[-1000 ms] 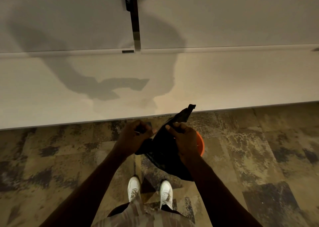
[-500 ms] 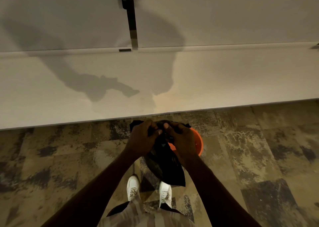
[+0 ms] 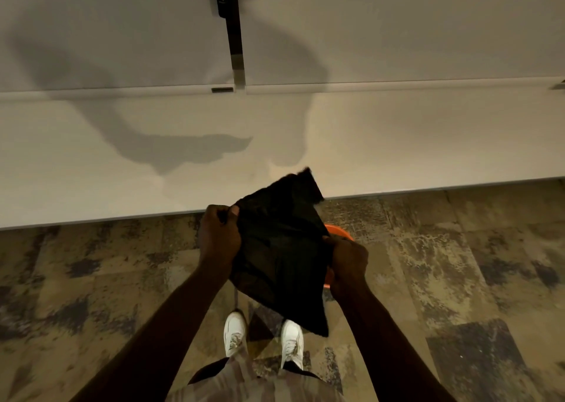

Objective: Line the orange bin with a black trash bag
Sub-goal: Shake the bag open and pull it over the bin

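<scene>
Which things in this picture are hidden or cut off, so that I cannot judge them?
1. Orange bin, head view: the black trash bag and the right hand cover all but a strip of rim; its inside is unseen.
2. Bag mouth: folds are too dark to tell whether it is open.
3. Left hand fingertips: curled into the bag.
4. Dark strip on the wall: cut off by the top edge.
</scene>
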`<action>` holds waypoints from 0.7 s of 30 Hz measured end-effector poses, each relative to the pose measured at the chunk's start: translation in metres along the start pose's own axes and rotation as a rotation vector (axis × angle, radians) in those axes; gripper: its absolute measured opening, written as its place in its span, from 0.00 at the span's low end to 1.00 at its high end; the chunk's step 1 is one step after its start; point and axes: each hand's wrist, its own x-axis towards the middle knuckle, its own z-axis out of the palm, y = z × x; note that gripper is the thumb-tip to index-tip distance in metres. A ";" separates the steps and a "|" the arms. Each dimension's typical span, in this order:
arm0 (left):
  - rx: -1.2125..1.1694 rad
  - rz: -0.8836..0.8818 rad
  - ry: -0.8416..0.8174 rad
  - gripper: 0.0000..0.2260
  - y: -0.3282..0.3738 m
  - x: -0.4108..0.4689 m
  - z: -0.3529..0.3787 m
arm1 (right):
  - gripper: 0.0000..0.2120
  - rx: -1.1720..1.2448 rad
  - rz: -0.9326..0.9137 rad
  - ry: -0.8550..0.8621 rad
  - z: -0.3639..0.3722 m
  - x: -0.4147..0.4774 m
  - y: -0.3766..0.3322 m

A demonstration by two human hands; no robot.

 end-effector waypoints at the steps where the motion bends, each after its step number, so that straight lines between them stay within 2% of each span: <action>1: -0.011 -0.024 0.008 0.08 -0.001 0.001 -0.001 | 0.04 -0.001 0.026 0.016 -0.003 0.002 0.000; 3: 0.022 0.009 0.012 0.06 -0.002 -0.001 -0.002 | 0.04 -0.030 0.097 -0.035 -0.004 0.004 -0.001; 5: 0.035 0.122 -0.023 0.03 -0.004 -0.006 -0.002 | 0.04 -0.133 0.134 -0.119 -0.002 0.005 -0.001; 7: 0.001 0.227 -0.099 0.07 -0.003 -0.010 -0.001 | 0.08 -0.151 0.186 -0.189 0.001 0.008 -0.001; 8: -0.021 0.253 -0.153 0.10 -0.003 -0.011 0.000 | 0.09 -0.073 0.246 -0.254 0.003 0.008 -0.001; 9: -0.046 0.257 -0.211 0.12 -0.003 -0.012 0.001 | 0.13 0.007 0.314 -0.332 0.005 0.007 -0.002; 11: -0.091 0.247 -0.310 0.13 -0.003 -0.014 0.002 | 0.27 0.129 0.445 -0.512 0.008 0.006 -0.005; 12: -0.111 0.254 -0.346 0.13 -0.004 -0.014 0.002 | 0.29 0.150 0.490 -0.590 0.011 0.005 -0.006; 15: -0.176 0.272 -0.441 0.13 -0.009 -0.012 -0.005 | 0.20 0.119 0.455 -0.751 0.021 -0.002 -0.009; 18: -0.221 0.228 -0.496 0.12 -0.014 -0.010 -0.015 | 0.19 0.078 0.397 -0.633 0.032 -0.007 -0.010; 21: -0.291 0.088 -0.489 0.18 -0.024 -0.009 -0.027 | 0.19 0.149 0.308 -0.475 0.032 -0.003 -0.011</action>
